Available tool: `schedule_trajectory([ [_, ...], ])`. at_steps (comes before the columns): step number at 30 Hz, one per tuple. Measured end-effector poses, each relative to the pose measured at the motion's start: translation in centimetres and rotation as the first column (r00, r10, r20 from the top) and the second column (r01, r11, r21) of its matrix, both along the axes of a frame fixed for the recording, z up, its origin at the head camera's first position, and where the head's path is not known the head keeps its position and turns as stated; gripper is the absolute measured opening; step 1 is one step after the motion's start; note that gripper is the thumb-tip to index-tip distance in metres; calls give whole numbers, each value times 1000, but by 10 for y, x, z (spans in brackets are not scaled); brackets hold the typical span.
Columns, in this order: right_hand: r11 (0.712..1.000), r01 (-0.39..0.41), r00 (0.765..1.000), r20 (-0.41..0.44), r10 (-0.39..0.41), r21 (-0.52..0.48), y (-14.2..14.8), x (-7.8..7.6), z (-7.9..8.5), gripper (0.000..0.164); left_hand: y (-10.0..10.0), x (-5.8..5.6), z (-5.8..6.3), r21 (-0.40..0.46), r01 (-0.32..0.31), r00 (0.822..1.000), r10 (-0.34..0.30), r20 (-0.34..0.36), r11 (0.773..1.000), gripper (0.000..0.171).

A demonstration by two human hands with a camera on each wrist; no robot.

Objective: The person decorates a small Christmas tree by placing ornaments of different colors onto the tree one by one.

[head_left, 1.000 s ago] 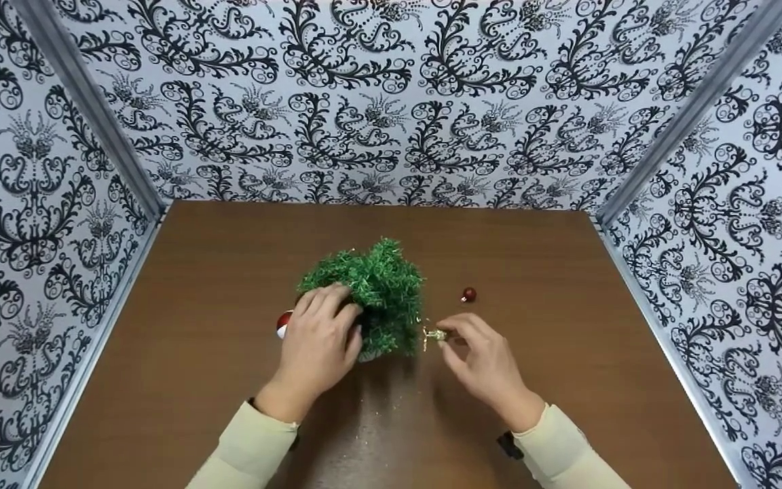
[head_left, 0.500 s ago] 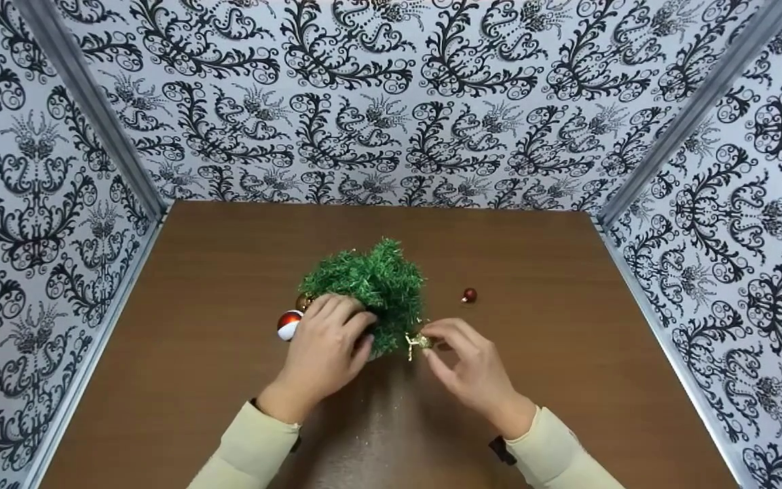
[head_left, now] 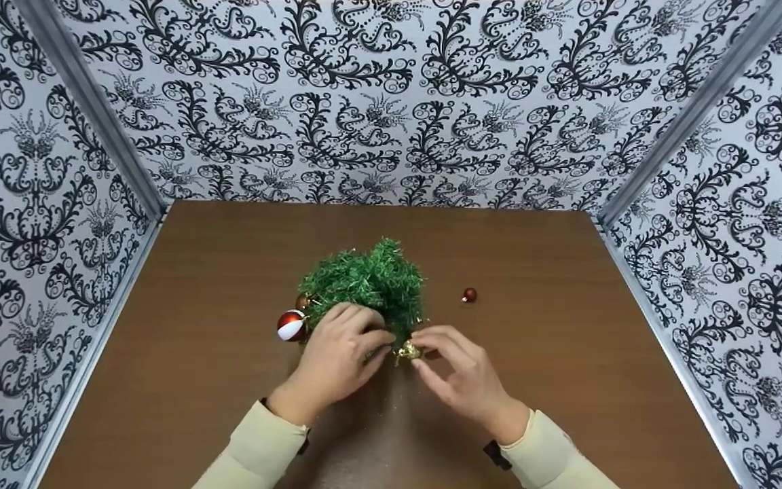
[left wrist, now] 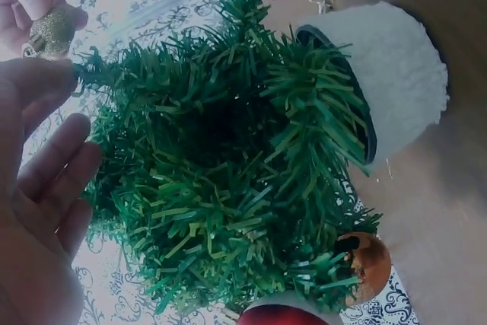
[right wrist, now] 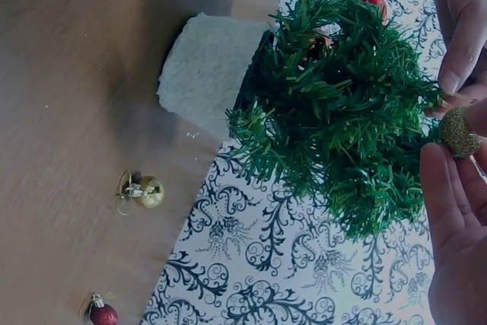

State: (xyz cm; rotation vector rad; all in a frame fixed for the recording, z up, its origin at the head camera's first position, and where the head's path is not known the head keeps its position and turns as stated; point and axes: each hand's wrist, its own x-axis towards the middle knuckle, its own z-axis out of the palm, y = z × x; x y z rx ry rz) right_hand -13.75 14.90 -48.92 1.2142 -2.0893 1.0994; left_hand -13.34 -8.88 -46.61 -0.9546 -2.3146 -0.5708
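Note:
A small artificial Christmas tree [head_left: 370, 272] with green tinsel branches stands in a white, fuzzy-covered pot [right wrist: 209, 70]. My left hand [head_left: 343, 346] pinches a branch tip at the near side of the tree. Close beside it, my right hand [head_left: 459, 373] holds a gold glitter bauble [right wrist: 460, 133] between thumb and fingers, with its cap and loop toward the branch. From the tree's left side hang a red-and-white bauble [head_left: 290, 326] and a copper-coloured bauble [left wrist: 369, 268]. In the head view my hands and the branches hide the pot.
On the brown table [head_left: 228, 258], a small red bauble [head_left: 469, 295] lies right of the tree. A shiny gold bauble [right wrist: 148, 192] lies nearer the pot, mostly hidden in the head view. Patterned walls [head_left: 377, 136] enclose the back and sides.
My right hand has brought the gold bauble left and nearer to me, up to the branch. The left hand has slid right along the tree, uncovering the baubles on its left side.

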Motion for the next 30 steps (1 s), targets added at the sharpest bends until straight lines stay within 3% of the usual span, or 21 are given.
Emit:
schedule_trajectory([
  [5,1000,-19,1000,-6,19,-10,0,-1,-1,38,1,0,-2,22,23,998,-24,63,1000,33],
  [12,1000,-19,1000,25,19,-21,-1,-1,-9,40,2,2,-1,64,14,999,-17,39,998,5],
  [18,1000,13,995,101,-12,-11,-6,2,-20,38,1,5,-2,92,-28,999,24,38,995,5],
  [25,999,40,972,234,-35,-16,-17,4,-31,35,3,3,-6,111,-61,996,54,65,992,5],
  [30,990,138,978,158,-133,-17,-23,9,-29,30,5,3,-6,118,-64,996,55,77,991,5],
])
